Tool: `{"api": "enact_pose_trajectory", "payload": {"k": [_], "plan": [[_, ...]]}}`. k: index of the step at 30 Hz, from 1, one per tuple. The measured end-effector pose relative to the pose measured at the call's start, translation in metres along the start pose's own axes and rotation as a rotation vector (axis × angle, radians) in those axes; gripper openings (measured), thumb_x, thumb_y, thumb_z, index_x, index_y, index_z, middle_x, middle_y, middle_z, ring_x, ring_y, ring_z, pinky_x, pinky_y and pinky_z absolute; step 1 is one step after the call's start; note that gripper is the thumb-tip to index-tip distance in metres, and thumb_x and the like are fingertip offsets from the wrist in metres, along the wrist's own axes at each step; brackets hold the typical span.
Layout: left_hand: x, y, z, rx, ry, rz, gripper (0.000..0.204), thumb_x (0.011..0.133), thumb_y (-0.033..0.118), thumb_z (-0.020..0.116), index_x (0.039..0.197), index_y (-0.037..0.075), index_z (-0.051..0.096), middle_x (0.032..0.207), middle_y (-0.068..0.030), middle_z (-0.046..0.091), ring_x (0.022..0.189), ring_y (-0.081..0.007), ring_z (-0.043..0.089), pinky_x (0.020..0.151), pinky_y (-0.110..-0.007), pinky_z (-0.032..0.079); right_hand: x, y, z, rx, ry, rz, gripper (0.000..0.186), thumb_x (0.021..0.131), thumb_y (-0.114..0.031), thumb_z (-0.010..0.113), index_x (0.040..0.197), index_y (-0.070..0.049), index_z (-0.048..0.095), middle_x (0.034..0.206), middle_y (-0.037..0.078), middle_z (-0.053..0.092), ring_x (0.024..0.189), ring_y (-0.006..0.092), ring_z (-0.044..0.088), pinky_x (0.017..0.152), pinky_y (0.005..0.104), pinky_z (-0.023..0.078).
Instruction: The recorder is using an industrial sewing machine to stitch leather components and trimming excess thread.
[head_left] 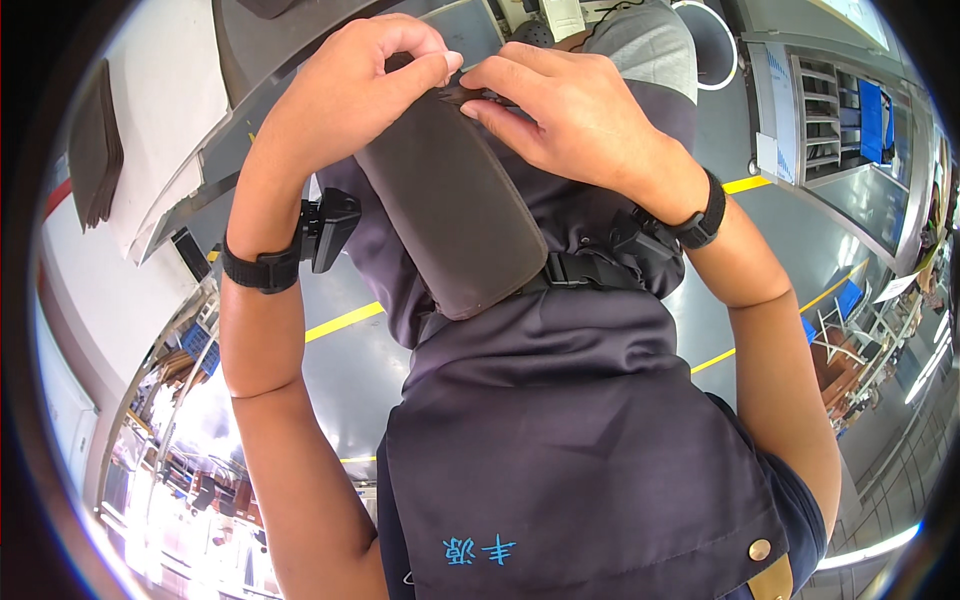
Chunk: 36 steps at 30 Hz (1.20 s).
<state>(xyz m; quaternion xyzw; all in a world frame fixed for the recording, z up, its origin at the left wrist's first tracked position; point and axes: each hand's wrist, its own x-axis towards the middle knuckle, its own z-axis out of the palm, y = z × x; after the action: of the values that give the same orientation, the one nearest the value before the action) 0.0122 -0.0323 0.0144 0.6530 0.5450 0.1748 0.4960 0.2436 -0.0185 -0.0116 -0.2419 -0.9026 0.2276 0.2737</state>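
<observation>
A long, dark brown leather wallet or case [455,205] with a stitched rim and rounded near corners lies slanted over my lap, against my dark apron [570,440]. My left hand [375,85] curls over its far end, thumb and fingertip pressed together at the edge. Opposite it, my right hand [560,110] pinches a small dark piece at the far right corner; whether this is a flap of the case or a separate part, I cannot tell. Both hands nearly touch at the fingertips. What lies under my left palm is hidden.
On the white work surface [165,110] at left lies a stack of dark leather pieces [97,150]. A round white bin [706,45] stands at the far right of my knees. Further right is a shelved metal cabinet [825,110]. Black devices [330,230] are strapped to my wrists.
</observation>
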Motion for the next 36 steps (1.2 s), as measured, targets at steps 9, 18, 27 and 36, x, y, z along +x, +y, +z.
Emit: {"api": "enact_pose_trajectory", "payload": {"k": [9,18,27,36], "plan": [[0.001,-0.005,0.000,0.028,-0.026,0.029,0.022,0.099,0.014,0.060,0.085,-0.003,0.059,0.093,-0.0018,0.060,0.084,-0.0096,0.052,0.077,-0.026,0.043,0.005,0.006,-0.003,-0.048,-0.106,-0.031,0.017,0.087,-0.020,0.072,0.096,-0.009,0.062,0.078,0.003,0.060,0.069,0.0251,0.065,0.055,0.0383,0.051],[0.001,-0.009,0.001,-0.047,-0.020,0.005,0.026,0.100,0.021,0.062,0.087,-0.001,0.061,0.089,0.0010,0.059,0.082,-0.0072,0.050,0.076,-0.024,0.042,0.002,0.008,-0.001,-0.009,-0.089,-0.018,0.016,0.088,-0.022,0.071,0.095,-0.009,0.063,0.080,0.004,0.063,0.069,0.0262,0.065,0.056,0.0384,0.051],[-0.010,-0.003,-0.005,0.040,0.123,-0.054,0.024,0.100,0.026,0.062,0.093,0.003,0.065,0.079,0.0074,0.056,0.073,-0.0021,0.046,0.066,-0.021,0.036,-0.017,0.006,0.006,0.980,-0.128,0.639,0.025,0.096,-0.026,0.070,0.108,-0.004,0.071,0.083,-0.001,0.067,0.074,0.0058,0.058,0.065,0.0240,0.046],[-0.019,0.009,-0.010,0.007,0.140,-0.103,0.020,0.100,0.021,0.061,0.094,0.003,0.065,0.076,0.0079,0.055,0.069,-0.0011,0.043,0.060,-0.021,0.032,0.006,-0.004,-0.012,0.051,-0.021,0.041,0.025,0.082,-0.026,0.077,0.101,-0.010,0.071,0.083,0.003,0.062,0.072,0.0241,0.065,0.061,0.0360,0.053]]}}
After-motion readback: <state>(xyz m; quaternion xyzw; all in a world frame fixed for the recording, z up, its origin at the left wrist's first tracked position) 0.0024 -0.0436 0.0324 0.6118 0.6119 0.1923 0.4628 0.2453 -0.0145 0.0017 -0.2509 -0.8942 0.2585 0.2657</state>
